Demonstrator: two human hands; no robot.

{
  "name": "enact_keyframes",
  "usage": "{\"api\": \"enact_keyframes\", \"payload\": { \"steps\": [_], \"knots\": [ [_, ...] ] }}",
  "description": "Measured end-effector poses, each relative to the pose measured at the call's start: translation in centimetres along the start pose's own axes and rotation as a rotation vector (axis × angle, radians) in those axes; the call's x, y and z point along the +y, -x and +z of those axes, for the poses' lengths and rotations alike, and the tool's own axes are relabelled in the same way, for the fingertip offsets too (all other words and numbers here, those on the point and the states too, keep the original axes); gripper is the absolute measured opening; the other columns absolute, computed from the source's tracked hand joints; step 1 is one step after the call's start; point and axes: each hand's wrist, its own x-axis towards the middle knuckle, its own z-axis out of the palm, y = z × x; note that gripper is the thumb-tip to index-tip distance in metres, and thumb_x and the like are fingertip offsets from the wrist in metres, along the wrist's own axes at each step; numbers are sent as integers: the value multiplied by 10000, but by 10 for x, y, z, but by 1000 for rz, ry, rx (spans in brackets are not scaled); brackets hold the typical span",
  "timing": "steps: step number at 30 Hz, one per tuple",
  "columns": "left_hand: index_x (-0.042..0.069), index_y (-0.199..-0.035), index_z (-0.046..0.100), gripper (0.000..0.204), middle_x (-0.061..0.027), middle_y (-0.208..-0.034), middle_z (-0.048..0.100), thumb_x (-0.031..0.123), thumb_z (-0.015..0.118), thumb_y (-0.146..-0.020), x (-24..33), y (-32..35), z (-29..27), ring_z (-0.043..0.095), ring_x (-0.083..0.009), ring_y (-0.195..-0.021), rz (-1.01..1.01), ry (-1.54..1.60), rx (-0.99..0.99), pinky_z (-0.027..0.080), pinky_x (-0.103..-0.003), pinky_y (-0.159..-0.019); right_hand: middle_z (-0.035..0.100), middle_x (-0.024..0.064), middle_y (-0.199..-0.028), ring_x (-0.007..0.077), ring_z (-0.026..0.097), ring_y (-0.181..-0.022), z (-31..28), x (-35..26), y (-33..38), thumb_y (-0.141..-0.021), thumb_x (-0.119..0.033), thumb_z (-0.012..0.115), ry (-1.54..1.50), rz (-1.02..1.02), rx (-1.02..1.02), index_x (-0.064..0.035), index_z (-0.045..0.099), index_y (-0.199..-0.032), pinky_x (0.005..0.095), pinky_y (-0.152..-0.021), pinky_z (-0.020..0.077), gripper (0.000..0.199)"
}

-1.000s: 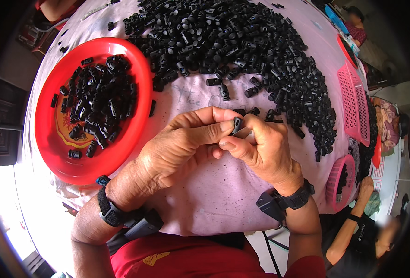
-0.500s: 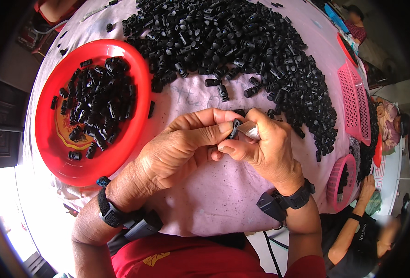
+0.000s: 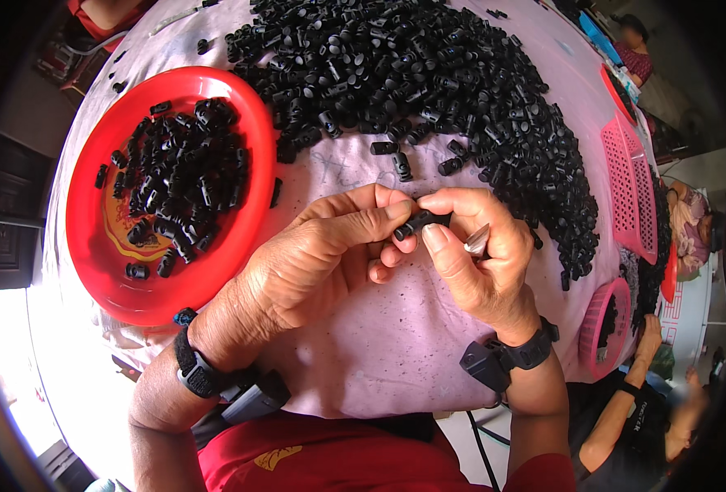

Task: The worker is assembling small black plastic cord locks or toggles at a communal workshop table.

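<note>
Head view: both hands meet over the pale pink cloth of the worktop (image 3: 363, 361). The left hand (image 3: 314, 266) and the right hand (image 3: 482, 258) together pinch one small black plastic piece (image 3: 420, 223) between thumbs and fingertips, just above the cloth. The right hand also keeps a small metal blade (image 3: 476, 240) tucked against its fingers. A large heap of like black pieces (image 3: 429, 74) lies beyond the hands. A red round tray (image 3: 100, 271) at the left holds more of them. Pink baskets (image 3: 630, 189) stand at the right edge.
</note>
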Motion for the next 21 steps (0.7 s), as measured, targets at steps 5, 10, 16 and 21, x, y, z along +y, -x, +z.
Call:
{"api": "enact_keyframes", "payload": {
  "steps": [5,10,16,21],
  "knots": [
    [19,-1139,580,246,-23,-946,621,181,562,-955,2,0,3,557,-73,-802,96,31,-56,468,-208,-714,680,73,-815,47,624,-681,-4,-3,2,-855,-30,646,79,46,43,18,572,-1018,180,-571,485,185],
    [34,-1191,562,259,-28,-1001,612,127,549,-950,-2,0,5,576,-102,-876,184,-112,-13,470,-249,-799,655,44,-742,19,591,-625,4,-2,2,-825,-40,696,37,52,122,7,580,-967,169,-513,451,188],
    [55,-1168,574,240,-11,-1014,611,164,548,-956,-4,-1,5,578,-77,-943,178,-204,-12,473,-243,-821,616,29,-663,44,587,-563,-2,-7,1,-772,-179,795,164,47,41,-33,543,-796,195,-459,442,293],
    [48,-1160,573,247,-1,-1002,607,185,553,-956,0,2,11,573,-72,-895,143,-298,-34,474,-238,-804,605,40,-627,67,557,-504,-7,-6,-1,-714,-331,835,350,74,-19,-49,521,-753,230,-424,415,424]
  ]
}}
